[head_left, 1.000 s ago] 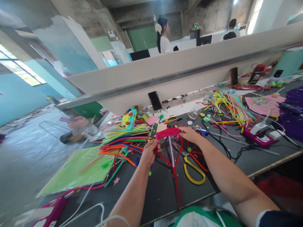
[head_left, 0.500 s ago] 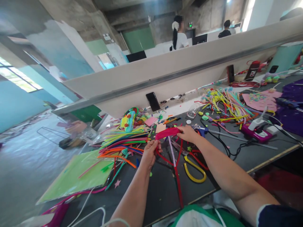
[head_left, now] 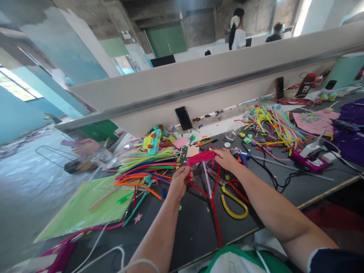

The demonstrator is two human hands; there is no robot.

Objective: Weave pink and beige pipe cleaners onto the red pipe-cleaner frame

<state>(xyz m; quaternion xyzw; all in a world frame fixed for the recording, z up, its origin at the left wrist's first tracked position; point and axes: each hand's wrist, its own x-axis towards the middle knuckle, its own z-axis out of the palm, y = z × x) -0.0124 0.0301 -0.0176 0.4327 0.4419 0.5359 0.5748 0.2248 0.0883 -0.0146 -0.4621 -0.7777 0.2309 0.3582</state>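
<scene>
Between my two hands a red pipe-cleaner piece (head_left: 201,157) is stretched, with a flat band across its top and red strands running down to a long red stem. A pale lilac pipe cleaner (head_left: 207,178) runs up its middle. My left hand (head_left: 181,182) pinches the band's left end, and my right hand (head_left: 226,159) pinches the right end. Just right of the stem lie scissors with a yellow handle (head_left: 234,212); their blades are partly hidden. A blue glue gun (head_left: 243,157) rests beyond my right wrist.
Colourful pipe cleaners (head_left: 150,167) are piled at left, near a green sheet in plastic (head_left: 82,212). Another pile (head_left: 273,125) lies at right, beside a purple power strip (head_left: 308,161) with cables. A phone (head_left: 183,118) leans on the divider. Two people are beyond it.
My hands keep their grip on the red piece with almost no movement. The head view has shifted slightly, and the person beyond the divider appears farther right.
</scene>
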